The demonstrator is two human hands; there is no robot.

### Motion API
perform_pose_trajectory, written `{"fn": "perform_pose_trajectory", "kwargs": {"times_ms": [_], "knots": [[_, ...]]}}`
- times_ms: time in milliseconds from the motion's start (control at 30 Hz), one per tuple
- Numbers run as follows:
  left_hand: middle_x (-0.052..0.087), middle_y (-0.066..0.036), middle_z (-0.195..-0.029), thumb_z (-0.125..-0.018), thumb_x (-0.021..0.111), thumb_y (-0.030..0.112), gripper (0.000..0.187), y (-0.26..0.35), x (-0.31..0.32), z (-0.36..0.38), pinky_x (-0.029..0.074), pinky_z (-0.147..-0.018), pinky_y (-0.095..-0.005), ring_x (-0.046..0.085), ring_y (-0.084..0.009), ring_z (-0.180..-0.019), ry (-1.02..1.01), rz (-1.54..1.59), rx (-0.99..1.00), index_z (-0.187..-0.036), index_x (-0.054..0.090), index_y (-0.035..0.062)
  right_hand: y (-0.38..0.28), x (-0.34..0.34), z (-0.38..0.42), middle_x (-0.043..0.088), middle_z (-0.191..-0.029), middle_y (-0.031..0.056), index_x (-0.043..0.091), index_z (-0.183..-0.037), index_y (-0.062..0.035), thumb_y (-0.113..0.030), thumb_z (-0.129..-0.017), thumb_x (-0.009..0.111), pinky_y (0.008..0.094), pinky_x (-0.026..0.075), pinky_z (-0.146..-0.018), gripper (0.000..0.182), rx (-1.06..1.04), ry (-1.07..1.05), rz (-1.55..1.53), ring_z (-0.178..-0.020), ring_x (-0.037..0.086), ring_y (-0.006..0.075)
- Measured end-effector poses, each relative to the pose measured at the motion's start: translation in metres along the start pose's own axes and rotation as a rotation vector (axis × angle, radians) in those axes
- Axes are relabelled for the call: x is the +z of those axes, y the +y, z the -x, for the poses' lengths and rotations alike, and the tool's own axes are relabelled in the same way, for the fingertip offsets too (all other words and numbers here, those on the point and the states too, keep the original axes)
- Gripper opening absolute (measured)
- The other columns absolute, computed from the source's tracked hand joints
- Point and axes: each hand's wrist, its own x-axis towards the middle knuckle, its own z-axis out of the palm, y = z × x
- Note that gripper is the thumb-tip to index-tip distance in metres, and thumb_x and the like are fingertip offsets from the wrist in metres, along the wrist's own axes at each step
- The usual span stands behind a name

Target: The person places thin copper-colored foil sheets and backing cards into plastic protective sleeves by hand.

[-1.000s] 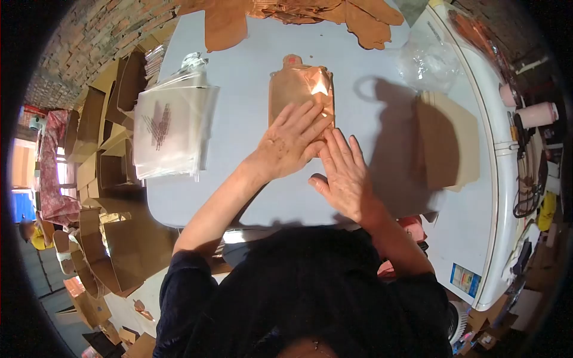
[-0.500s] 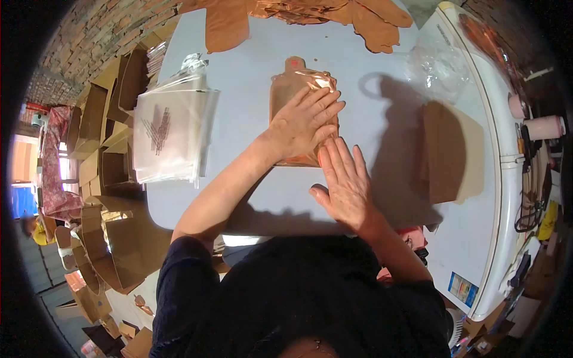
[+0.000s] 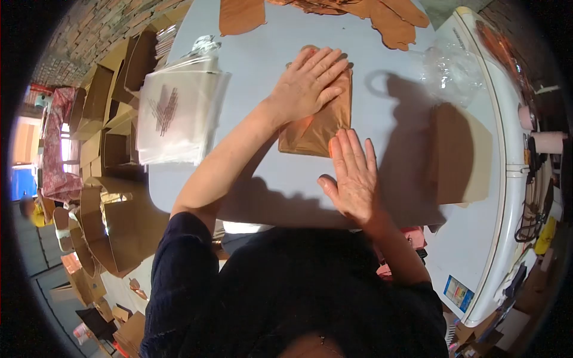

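A flat, shiny copper-brown item (image 3: 298, 136) lies on the pale table (image 3: 268, 185), its narrow tab pointing to the far side. Across its upper part rests my left hand (image 3: 307, 86), palm down with the fingers stretched out, hiding much of the surface. My right hand (image 3: 353, 176) lies flat at the item's near right corner, fingers extended and fingertips at its edge. Neither hand grips anything.
Clear plastic bags (image 3: 176, 119) are stacked at the left of the table. Brown pieces (image 3: 394, 24) lie at the far edge. To the right are crumpled clear plastic (image 3: 450, 71) and a cardboard piece (image 3: 462, 155). Open cardboard boxes (image 3: 134, 232) stand at the left.
My left hand has slid up over the item towards its tab. The right hand stays near the lower right corner. The whole view has shifted slightly.
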Motion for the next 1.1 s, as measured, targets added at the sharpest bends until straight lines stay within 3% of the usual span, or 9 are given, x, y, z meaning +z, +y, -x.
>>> {"fn": "perform_pose_trajectory", "kwargs": {"times_ms": [100, 300, 333, 467, 567, 667, 767, 967, 1100], "knots": [[0.036, -0.012, -0.175, -0.114, 0.042, 0.045, 0.063, 0.017, -0.035, 0.024, 0.019, -0.133, -0.0544, 0.030, -0.0311, -0.163, -0.006, 0.137, -0.064, -0.169, 0.038, 0.0132, 0.003, 0.007, 0.001, 0.036, -0.172, 0.0232, 0.041, -0.162, 0.0046, -0.049, -0.094, 0.074, 0.0590, 0.011, -0.134, 0.093, -0.005, 0.007, 0.078, -0.164, 0.025, 0.0363], [0.033, -0.013, -0.177, -0.115, 0.041, 0.046, 0.065, 0.038, -0.046, 0.081, 0.016, -0.134, -0.0574, 0.025, -0.0324, -0.165, -0.158, 0.086, -0.140, -0.170, 0.035, 0.0132, 0.002, 0.006, 0.001, 0.032, -0.174, 0.0233, 0.037, -0.164, 0.0039, -0.048, -0.099, 0.071, 0.0589, 0.012, -0.134, 0.090, 0.001, -0.017, 0.097, -0.165, 0.023, 0.0367], [0.043, -0.016, -0.169, -0.110, 0.050, 0.047, 0.066, 0.033, -0.042, 0.083, 0.022, -0.131, -0.0575, 0.036, -0.0334, -0.159, -0.096, -0.019, -0.109, -0.163, 0.045, 0.0072, 0.001, 0.006, 0.002, 0.032, -0.174, 0.0233, 0.037, -0.164, 0.0039, -0.048, -0.099, 0.070, 0.0589, 0.012, -0.134, 0.089, 0.002, -0.028, 0.109, -0.165, 0.023, 0.0366], [0.043, -0.015, -0.170, -0.111, 0.049, 0.046, 0.066, 0.022, -0.037, 0.089, 0.020, -0.132, -0.0575, 0.032, -0.0325, -0.161, -0.098, -0.112, -0.175, -0.164, 0.044, 0.0078, 0.001, 0.004, 0.001, 0.031, -0.175, 0.0231, 0.036, -0.165, 0.0039, -0.048, -0.102, 0.067, 0.0589, 0.012, -0.134, 0.087, 0.003, -0.049, 0.150, -0.165, 0.022, 0.0364], [0.033, -0.012, -0.177, -0.116, 0.038, 0.048, 0.065, 0.024, -0.047, 0.097, 0.011, -0.135, -0.0566, 0.026, -0.0310, -0.165, -0.134, -0.030, -0.273, -0.170, 0.035, 0.0130, 0.000, 0.003, 0.001, 0.031, -0.175, 0.0229, 0.037, -0.164, 0.0042, -0.047, -0.102, 0.066, 0.0587, 0.011, -0.134, 0.086, 0.007, -0.041, 0.124, -0.165, 0.022, 0.0362], [0.033, -0.014, -0.176, -0.115, 0.041, 0.046, 0.065, 0.036, -0.062, 0.105, 0.013, -0.134, -0.0567, 0.028, -0.0330, -0.164, -0.106, 0.039, -0.264, -0.170, 0.035, 0.0119, 0.000, 0.004, 0.000, 0.031, -0.175, 0.0230, 0.038, -0.164, 0.0041, -0.047, -0.102, 0.066, 0.0582, 0.011, -0.134, 0.085, 0.013, -0.037, 0.116, -0.165, 0.022, 0.0358], [0.038, -0.018, -0.173, -0.110, 0.055, 0.044, 0.062, 0.045, -0.071, 0.118, 0.018, -0.134, -0.0568, 0.031, -0.0378, -0.162, -0.036, 0.172, -0.270, -0.160, 0.048, 0.0086, 0.001, 0.006, 0.001, 0.032, -0.174, 0.0230, 0.038, -0.164, 0.0037, -0.046, -0.102, 0.067, 0.0581, 0.011, -0.134, 0.084, 0.008, -0.032, 0.118, -0.165, 0.022, 0.0357], [0.063, -0.018, -0.146, -0.092, 0.084, 0.026, 0.034, 0.063, -0.091, 0.143, 0.036, -0.123, -0.0542, 0.050, -0.0401, -0.147, 0.098, 0.279, -0.350, -0.115, 0.071, 0.0042, 0.002, 0.009, 0.001, 0.032, -0.174, 0.0228, 0.038, -0.164, 0.0032, -0.045, -0.100, 0.070, 0.0583, 0.012, -0.134, 0.087, 0.010, -0.010, 0.106, -0.165, 0.023, 0.0364], [0.069, -0.012, -0.128, -0.089, 0.085, 0.020, 0.023, 0.075, -0.088, 0.142, 0.043, -0.109, -0.0490, 0.060, -0.0343, -0.126, 0.122, 0.320, -0.450, -0.101, 0.073, 0.0043, 0.003, 0.011, 0.001, 0.032, -0.174, 0.0232, 0.038, -0.164, 0.0030, -0.045, -0.100, 0.070, 0.0586, 0.012, -0.134, 0.087, 0.001, -0.004, 0.115, -0.165, 0.023, 0.0370]]}}
